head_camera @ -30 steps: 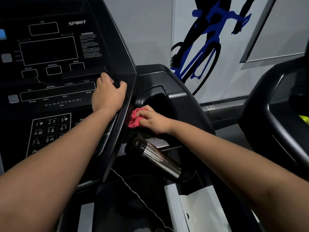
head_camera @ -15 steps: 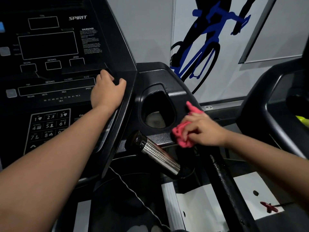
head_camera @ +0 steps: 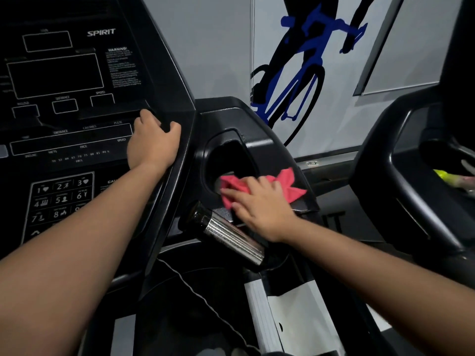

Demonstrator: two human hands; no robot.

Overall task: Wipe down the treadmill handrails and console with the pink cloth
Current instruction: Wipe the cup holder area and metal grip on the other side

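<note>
The pink cloth (head_camera: 289, 186) lies pressed under the right hand (head_camera: 262, 210), fingers spread, on the cup holder (head_camera: 205, 160) rim just right of the console (head_camera: 64, 80), whose edge the left hand (head_camera: 153, 143) grips. The chrome handgrip (head_camera: 231, 233) slants down-right directly beneath the right hand, the nearer one, and nothing seems to block it.

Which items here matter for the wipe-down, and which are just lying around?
Job: pink cloth, right hand pressing it at the cup holder rim, left hand gripping the console.
Idle: cyclist wall graphic, neighbouring machine, yellow-green item on it, safety cord.
</note>
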